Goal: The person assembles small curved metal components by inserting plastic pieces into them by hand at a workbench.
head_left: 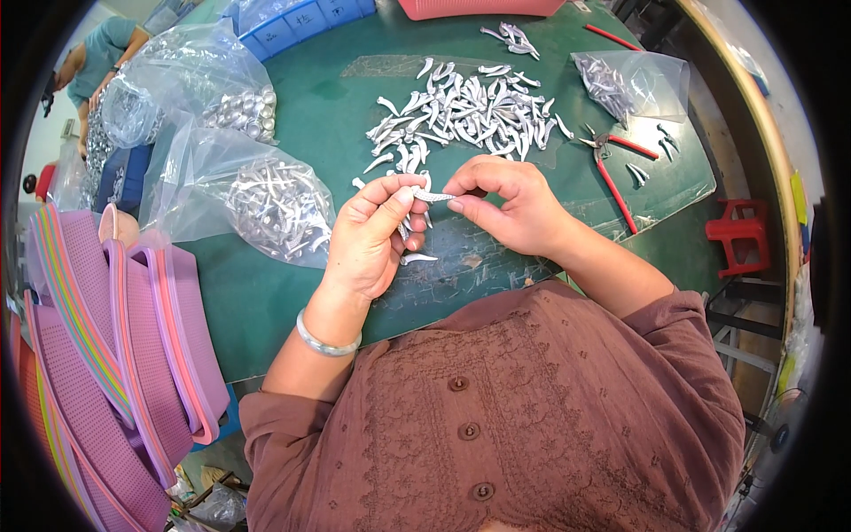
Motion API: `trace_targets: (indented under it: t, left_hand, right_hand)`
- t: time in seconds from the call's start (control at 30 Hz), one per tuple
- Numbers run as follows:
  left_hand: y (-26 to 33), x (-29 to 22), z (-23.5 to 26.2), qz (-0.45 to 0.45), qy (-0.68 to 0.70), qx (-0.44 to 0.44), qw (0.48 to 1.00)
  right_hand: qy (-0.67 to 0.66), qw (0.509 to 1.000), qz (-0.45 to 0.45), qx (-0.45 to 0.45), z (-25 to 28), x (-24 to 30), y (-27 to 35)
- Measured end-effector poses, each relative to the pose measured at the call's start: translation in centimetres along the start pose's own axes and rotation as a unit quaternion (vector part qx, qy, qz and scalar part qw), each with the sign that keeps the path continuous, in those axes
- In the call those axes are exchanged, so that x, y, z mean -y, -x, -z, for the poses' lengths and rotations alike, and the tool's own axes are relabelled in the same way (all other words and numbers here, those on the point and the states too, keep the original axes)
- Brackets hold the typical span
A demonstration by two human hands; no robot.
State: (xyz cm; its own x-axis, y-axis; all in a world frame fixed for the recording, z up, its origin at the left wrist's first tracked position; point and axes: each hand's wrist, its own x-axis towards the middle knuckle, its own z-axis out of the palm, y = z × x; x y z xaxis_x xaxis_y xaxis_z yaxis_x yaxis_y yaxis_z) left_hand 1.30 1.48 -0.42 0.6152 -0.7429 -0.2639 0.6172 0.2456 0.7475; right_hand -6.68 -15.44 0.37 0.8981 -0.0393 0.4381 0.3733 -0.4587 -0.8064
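Silver piece (434, 196) held between two hands

The silver piece is small and thin, and it is up over the near part of the green table (301, 97). It lies almost flat from left to right, with its right end a tiny bit lower. The wider end is on the left and the thin end points at the right hand (512, 202). The left hand (377, 229) pinches the wide end with thumb and finger. The right thumb and finger are closed on the thin tip.

The table top is scratched near the person. Past the hands sits a big messy heap of silver pieces (474, 111), pointing every way. Red-handled pliers (616, 197) lie to the right with their handles spread. Clear bags of metal bits (279, 208) sit on the left. A blue bin (306, 27) is at the back, purple baskets (155, 328) lean at the left, and a red stool (743, 232) is on the right. Another person (105, 58) is at the far left.

Fingers cover both ends of the piece. More bits show by the left fingers, but I cannot tell if that hand holds them. The top edge cuts off a pink basket (483, 7).
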Motion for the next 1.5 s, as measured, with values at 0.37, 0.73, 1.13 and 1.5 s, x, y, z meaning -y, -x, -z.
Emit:
trace_targets:
  t: [0.37,0.73,1.13,1.5]
  left_hand:
    - [-0.2,-0.1,0.1,-0.009,0.036,0.022,0.999]
    - [-0.5,-0.4,0.8,0.029,0.102,0.03,0.994]
    - [0.0,-0.4,0.2,0.03,0.009,0.005,0.999]
    - [0.2,-0.1,-0.4,0.004,-0.025,-0.025,0.999]
  right_hand:
    - [-0.015,0.995,0.023,0.095,0.7,-0.4,-0.3]
    - [0.465,0.884,0.031,0.017,4.1,-5.9,-4.6]
    - [0.161,0.986,0.005,0.03,2.9,-3.0,-3.3]
    - [0.089,0.992,0.08,0.029,0.7,-1.0,-1.7]
